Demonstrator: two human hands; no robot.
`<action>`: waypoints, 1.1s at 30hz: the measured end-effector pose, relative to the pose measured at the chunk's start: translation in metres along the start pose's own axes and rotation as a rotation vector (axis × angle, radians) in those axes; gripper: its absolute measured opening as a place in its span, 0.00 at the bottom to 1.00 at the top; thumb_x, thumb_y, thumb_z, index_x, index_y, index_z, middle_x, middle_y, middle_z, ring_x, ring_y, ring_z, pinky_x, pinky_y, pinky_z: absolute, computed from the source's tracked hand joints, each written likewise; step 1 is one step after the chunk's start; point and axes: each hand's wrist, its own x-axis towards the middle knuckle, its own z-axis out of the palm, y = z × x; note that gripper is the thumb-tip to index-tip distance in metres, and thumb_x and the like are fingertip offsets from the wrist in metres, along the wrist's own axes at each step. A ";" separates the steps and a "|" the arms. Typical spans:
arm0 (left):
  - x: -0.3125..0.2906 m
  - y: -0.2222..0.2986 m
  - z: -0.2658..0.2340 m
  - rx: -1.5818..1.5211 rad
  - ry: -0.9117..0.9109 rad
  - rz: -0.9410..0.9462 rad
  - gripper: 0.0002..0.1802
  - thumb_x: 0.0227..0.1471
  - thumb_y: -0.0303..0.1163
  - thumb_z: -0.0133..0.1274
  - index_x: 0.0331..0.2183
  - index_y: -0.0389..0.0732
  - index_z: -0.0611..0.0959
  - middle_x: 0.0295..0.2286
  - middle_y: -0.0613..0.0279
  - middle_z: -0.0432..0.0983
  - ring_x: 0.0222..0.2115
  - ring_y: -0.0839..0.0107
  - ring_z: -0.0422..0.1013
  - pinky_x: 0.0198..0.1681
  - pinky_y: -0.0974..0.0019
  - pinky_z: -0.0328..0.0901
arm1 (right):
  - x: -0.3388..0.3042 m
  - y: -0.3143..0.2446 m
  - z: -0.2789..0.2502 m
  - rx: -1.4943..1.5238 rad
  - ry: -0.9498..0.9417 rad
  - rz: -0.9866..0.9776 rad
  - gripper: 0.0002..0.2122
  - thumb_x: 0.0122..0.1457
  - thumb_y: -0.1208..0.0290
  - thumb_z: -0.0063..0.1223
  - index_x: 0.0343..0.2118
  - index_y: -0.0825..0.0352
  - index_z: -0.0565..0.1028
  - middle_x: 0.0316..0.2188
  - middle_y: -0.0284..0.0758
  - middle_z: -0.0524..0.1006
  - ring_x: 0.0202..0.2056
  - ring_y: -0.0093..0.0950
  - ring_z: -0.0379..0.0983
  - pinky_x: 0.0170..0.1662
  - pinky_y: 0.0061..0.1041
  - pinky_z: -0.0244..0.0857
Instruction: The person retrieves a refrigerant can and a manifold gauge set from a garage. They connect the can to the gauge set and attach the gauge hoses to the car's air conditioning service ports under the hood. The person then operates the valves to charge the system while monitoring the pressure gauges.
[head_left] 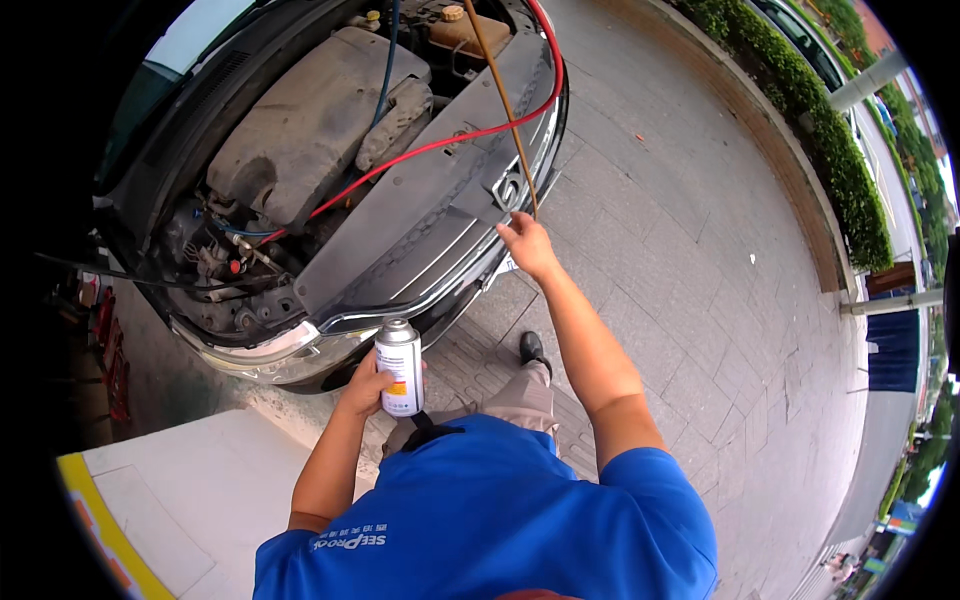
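My left hand (369,383) is wrapped round a white can (399,372) with a silver metal top, held upright in front of my waist. Ahead of me, at the car's front edge, my right hand (527,244) is closed at the lower end of a yellow-brown hose (506,107). The tip of that hose is hidden by the fingers. From the upper edge, the hose slants down across the front panel. A red hose (437,147) loops over the engine bay, and a blue hose (389,62) hangs near the engine cover (314,124).
The car (262,362) stands with its engine bay exposed, at the left and ahead. A white surface with a yellow edge (113,525) is at the lower left. Grey paving (668,250) lies to the right, bordered by a low wall with a hedge (800,130).
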 end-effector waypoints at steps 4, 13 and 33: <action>0.020 -0.034 0.061 -0.202 0.074 0.112 0.53 0.36 0.75 0.50 0.48 0.35 0.72 0.38 0.50 0.76 0.35 0.59 0.76 0.38 0.60 0.73 | 0.135 -0.015 -0.036 -0.059 0.206 -0.362 0.35 0.48 0.62 0.64 0.54 0.78 0.62 0.49 0.53 0.71 0.53 0.44 0.67 0.55 0.33 0.61; -0.034 -0.108 0.209 -0.675 0.136 0.352 0.53 0.40 0.79 0.38 0.36 0.31 0.77 0.24 0.34 0.75 0.25 0.44 0.74 0.27 0.48 0.68 | 0.132 0.218 -0.027 -0.054 -0.426 0.083 0.17 0.55 0.57 0.57 0.36 0.68 0.79 0.24 0.37 0.78 0.27 0.28 0.74 0.35 0.29 0.66; -0.019 -0.271 0.507 1.127 1.016 0.207 0.66 0.32 0.39 0.70 0.62 0.36 0.43 0.60 0.46 0.52 0.64 0.48 0.39 0.63 0.43 0.31 | -0.112 -0.069 -0.412 1.175 -1.265 -0.164 0.26 0.65 0.44 0.30 0.28 0.67 0.65 0.27 0.38 0.69 0.35 0.39 0.70 0.23 0.24 0.68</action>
